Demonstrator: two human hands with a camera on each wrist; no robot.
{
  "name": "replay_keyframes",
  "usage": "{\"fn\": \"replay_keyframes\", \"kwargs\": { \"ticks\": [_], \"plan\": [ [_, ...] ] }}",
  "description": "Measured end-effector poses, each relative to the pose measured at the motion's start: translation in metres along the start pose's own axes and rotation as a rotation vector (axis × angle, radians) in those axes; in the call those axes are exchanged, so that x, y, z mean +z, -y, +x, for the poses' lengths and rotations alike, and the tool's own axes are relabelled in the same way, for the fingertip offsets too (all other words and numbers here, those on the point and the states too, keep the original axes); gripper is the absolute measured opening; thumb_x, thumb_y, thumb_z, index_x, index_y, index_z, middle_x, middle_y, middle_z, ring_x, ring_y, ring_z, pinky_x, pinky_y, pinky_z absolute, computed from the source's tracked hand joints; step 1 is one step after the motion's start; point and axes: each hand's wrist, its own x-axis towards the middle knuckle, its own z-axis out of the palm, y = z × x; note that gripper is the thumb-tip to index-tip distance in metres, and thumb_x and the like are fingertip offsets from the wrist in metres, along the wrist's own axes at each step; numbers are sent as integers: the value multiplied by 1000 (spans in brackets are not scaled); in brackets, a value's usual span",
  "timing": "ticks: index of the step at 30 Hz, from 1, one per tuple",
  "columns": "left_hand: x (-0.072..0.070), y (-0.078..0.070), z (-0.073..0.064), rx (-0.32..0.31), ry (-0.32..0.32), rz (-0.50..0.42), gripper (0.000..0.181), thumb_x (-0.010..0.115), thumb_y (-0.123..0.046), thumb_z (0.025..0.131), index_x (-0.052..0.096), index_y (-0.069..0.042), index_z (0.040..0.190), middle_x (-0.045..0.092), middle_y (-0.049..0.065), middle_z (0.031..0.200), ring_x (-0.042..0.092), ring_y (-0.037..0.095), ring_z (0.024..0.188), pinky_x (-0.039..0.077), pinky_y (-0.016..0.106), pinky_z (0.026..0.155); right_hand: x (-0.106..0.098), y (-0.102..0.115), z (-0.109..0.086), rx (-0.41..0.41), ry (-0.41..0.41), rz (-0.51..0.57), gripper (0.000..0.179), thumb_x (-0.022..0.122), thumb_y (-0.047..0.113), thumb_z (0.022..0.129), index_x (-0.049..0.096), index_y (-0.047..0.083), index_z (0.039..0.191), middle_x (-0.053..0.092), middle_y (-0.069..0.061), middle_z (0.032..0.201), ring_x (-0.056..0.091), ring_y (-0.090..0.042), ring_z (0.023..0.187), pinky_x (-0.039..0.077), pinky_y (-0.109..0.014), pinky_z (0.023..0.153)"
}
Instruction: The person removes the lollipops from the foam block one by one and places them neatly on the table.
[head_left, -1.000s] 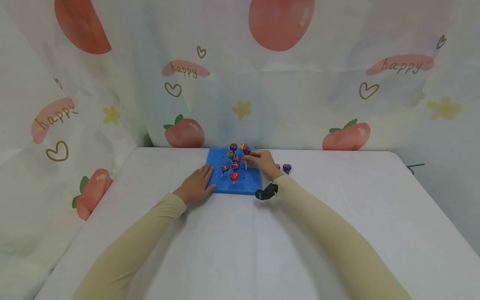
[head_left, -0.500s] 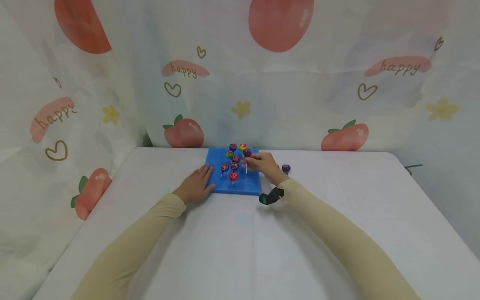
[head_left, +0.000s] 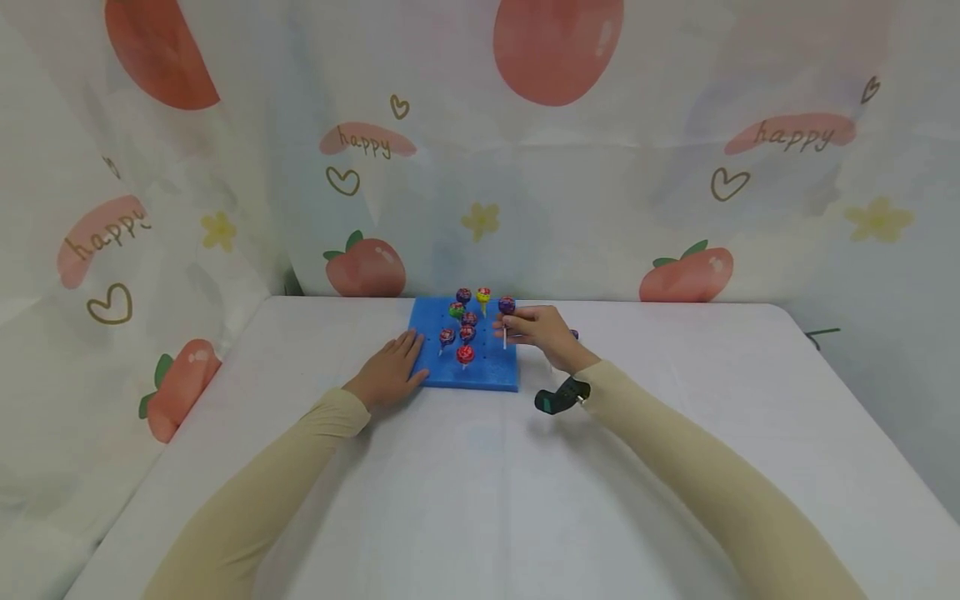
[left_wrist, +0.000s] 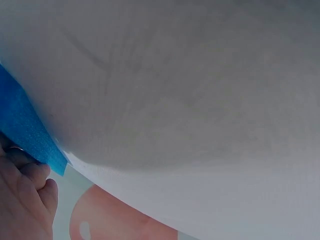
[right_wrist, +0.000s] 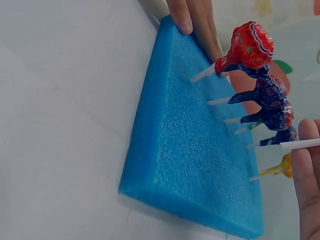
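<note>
My right hand (head_left: 551, 333) pinches a purple-wrapped lollipop (head_left: 507, 305) with its white stick pointing down, over the right part of a blue foam board (head_left: 495, 372). In the right wrist view its stick (right_wrist: 300, 144) shows between the fingers, clear of the foam. Flat on the board's left edge rests my left hand (head_left: 386, 372), fingers straight. Several lollipops stand upright by their sticks in the foam: a red one (head_left: 465, 354) in front, a green one (head_left: 456, 310) and a yellow one (head_left: 483, 294) farther back, and dark purple ones among them.
Just right of my right hand, part of another purple lollipop (head_left: 574, 334) shows on the white table (head_left: 450, 500). A printed cloth backdrop (head_left: 570, 200) hangs behind the table. A dark wrist-worn device (head_left: 558, 397) sticks out below my right wrist.
My right hand has moved to the right with the purple lollipop, uncovering the yellow one and hiding more of the loose ones beyond. The left hand has stayed on the board.
</note>
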Motion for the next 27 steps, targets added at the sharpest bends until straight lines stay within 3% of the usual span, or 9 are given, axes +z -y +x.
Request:
{"fn": "replay_keyframes", "kwargs": {
  "ticks": [6,21,27],
  "plan": [
    [1,0,1,9,-8,13,71,37,-43,99,17,3,148,14,21,156,14,34,146,17,44,119,-10,1,-8,-3,11,-14,39,50,15,97,51,-8,129,58,-26,126,57,-38,116,44,-48,101],
    [3,1,1,14,-20,11,70,37,-42,99,17,3,148,15,21,156,14,34,146,17,44,119,-33,11,-25,-20,2,-97,36,51,15,97,55,-6,126,60,-26,123,64,-31,110,47,-45,97],
    [1,1,-2,23,-35,-43,71,36,-44,99,18,4,148,16,22,156,14,35,146,15,45,119,-42,13,-31,-14,8,-109,37,52,16,97,54,-6,127,59,-26,124,64,-29,109,48,-42,96]
  ]
}}
